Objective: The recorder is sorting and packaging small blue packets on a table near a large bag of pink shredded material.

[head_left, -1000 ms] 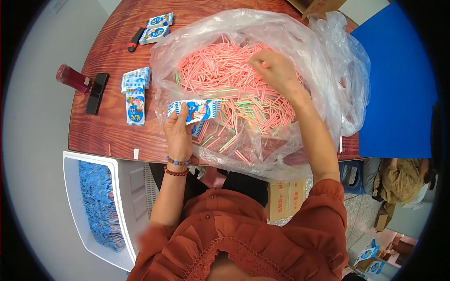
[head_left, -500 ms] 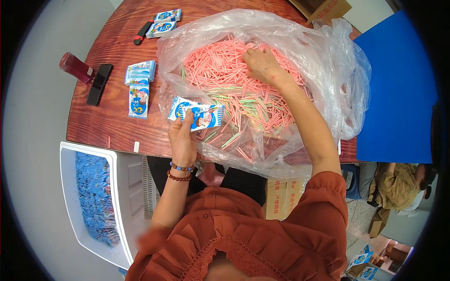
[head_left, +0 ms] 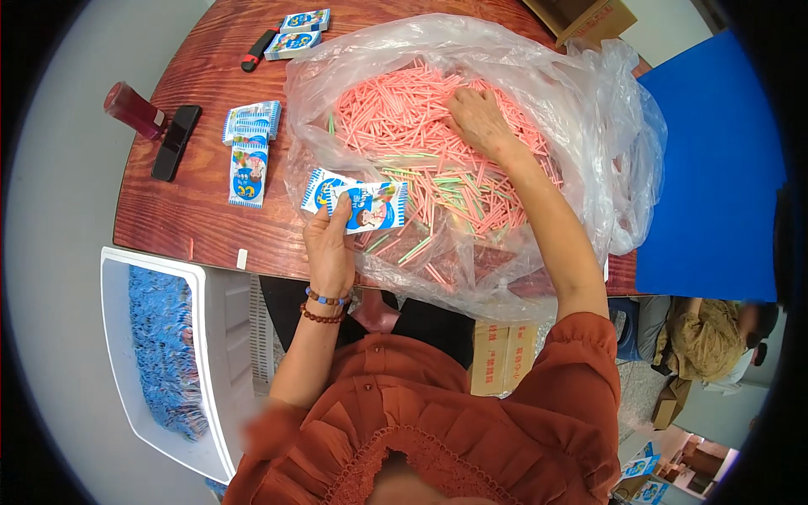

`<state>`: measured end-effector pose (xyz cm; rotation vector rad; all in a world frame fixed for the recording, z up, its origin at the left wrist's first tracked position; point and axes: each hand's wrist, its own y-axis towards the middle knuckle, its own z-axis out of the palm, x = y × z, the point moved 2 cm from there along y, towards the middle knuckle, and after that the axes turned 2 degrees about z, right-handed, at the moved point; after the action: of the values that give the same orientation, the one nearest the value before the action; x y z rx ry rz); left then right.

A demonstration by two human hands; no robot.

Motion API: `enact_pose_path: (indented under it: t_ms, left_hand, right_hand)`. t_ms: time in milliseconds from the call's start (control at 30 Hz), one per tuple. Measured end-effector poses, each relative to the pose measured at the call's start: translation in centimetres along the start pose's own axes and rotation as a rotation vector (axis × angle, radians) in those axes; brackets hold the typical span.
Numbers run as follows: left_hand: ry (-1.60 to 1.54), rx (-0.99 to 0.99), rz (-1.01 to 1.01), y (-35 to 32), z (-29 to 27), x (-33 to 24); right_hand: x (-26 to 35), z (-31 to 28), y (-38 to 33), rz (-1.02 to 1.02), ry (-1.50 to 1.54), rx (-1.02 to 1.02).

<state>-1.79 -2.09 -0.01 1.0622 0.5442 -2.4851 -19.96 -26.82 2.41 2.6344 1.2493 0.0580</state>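
Note:
My left hand point(head_left: 330, 248) holds two or three small blue and white packets point(head_left: 358, 202) fanned out at the near edge of a big clear plastic bag point(head_left: 589, 126). The bag lies open on a red-brown wooden table point(head_left: 194, 202) and is full of thin pink sticks point(head_left: 396, 118), with some green ones mixed in. My right hand point(head_left: 478, 118) reaches deep into the bag, palm down, fingers bent onto the pink sticks. Whether it grips any of them is not visible.
A stack of blue packets point(head_left: 251, 122) and another single packet point(head_left: 247, 172) lie left of the bag, more packets point(head_left: 299, 32) at the far edge. A dark phone point(head_left: 175, 141), red bottle point(head_left: 133, 109) and red-black tool point(head_left: 259, 49) lie at the left. A white bin point(head_left: 126, 370) of blue packets stands below the table.
My right hand has shifted a little within the pile of pink sticks. My left hand keeps the packets at the bag's near edge.

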Motion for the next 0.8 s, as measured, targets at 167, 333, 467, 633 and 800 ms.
enact_pose_path:
  t_ms: [167, 333, 467, 633, 800]
  left_hand:
    - [-0.012, 0.009, -0.015, 0.0, 0.1, -0.4]
    - [-0.001, 0.012, -0.004, 0.1, -0.1, -0.4]
    - [-0.017, 0.013, -0.006, 0.1, 0.1, 0.0]
    - [-0.022, 0.02, 0.005, 0.0, 0.0, -0.2]
    - [-0.024, 0.021, -0.006, 0.1, 0.4, -0.2]
  right_hand:
    - [-0.3, -0.5, -0.8, -0.039, -0.038, -0.149]
    - [-0.3, -1.5, -0.3, 0.105, 0.273, 0.04]
    - [-0.9, -1.8, -0.3, 0.34, 0.632, 0.073]
    - [-0.9, -2.5, 0.4, 0.405, 1.15, -0.258]
    - [-1.5, -1.9, 0.7, 0.45, 1.441, -0.22]
